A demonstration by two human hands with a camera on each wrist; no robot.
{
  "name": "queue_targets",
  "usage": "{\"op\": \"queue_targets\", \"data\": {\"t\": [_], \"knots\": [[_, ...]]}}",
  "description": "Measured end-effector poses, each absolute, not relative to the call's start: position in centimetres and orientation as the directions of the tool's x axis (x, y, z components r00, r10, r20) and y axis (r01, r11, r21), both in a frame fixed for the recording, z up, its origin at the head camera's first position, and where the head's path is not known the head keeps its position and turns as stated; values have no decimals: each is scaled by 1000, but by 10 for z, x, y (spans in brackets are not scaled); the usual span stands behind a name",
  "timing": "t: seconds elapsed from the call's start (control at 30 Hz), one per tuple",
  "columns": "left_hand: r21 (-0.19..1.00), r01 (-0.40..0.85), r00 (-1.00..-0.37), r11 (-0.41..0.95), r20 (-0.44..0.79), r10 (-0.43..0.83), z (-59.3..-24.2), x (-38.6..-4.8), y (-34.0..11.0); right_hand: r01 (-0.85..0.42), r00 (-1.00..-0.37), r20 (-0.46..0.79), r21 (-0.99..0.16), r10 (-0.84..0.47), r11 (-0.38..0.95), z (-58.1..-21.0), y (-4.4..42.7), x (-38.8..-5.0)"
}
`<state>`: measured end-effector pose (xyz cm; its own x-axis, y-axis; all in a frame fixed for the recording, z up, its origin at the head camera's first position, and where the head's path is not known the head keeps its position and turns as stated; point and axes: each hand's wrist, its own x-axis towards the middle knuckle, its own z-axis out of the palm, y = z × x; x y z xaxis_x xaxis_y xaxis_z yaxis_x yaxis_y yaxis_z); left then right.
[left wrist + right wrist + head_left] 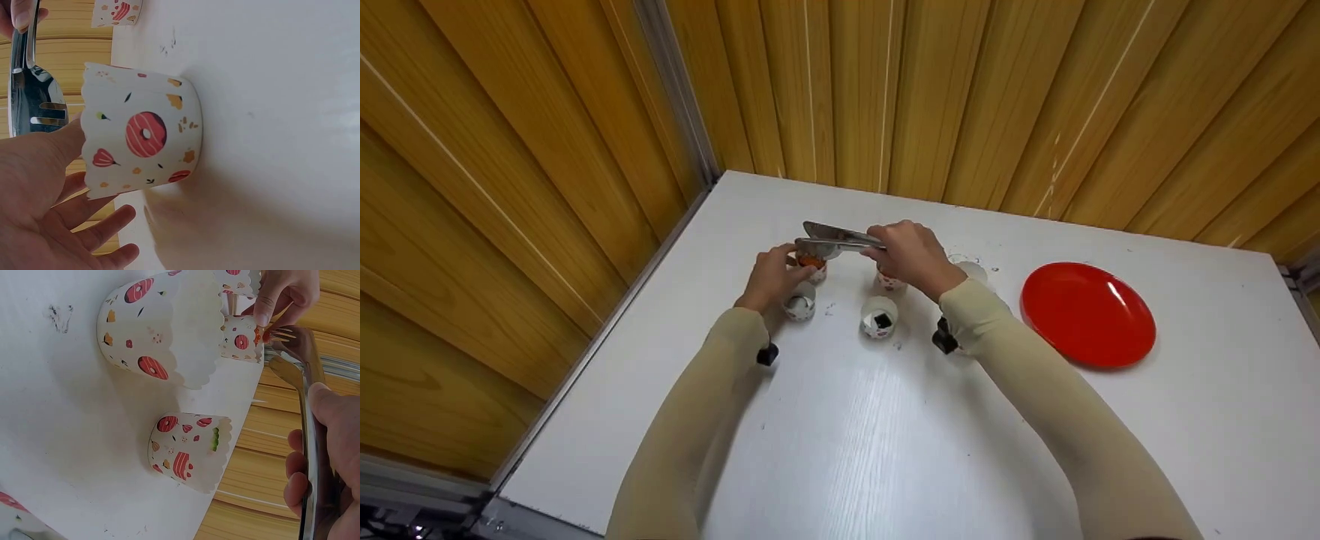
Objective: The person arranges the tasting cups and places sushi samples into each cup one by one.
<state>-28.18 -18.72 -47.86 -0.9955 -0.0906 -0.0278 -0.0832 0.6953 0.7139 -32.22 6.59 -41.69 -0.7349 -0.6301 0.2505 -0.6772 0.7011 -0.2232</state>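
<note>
My right hand (913,255) grips a pair of metal serving tongs (840,241), one side slotted like a fork and the other spoon-shaped. The tongs' tips are over a small printed paper cup (819,274) with orange pieces (811,261) in it. In the right wrist view the tines are right beside an orange-red bit at this cup's rim. My left hand (772,279) holds that cup near its rim, thumb on the near side. A nearer paper cup (140,132) stands in front of the left hand and hides part of it in the left wrist view.
More printed paper cups stand around: one (877,324) with a black square in it, one (889,283) below the right hand, and one (973,271) beside the right wrist. Something green (215,439) shows in one cup. A red plate (1087,315) lies on the white table (840,442); wood-patterned panels (960,97) rise behind.
</note>
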Motion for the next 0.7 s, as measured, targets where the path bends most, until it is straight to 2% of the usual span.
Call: {"op": "queue_targets", "data": {"t": [0.37, 0.7], "knots": [[717, -123, -992, 686, -74, -100, -481, -284, -190, -649, -759, 267, -247, -594, 719, -419, 83, -325], [727, -124, -992, 675, -79, -97, -484, -285, -195, -595, -800, 275, -254, -533, 762, -419, 122, -328]]}}
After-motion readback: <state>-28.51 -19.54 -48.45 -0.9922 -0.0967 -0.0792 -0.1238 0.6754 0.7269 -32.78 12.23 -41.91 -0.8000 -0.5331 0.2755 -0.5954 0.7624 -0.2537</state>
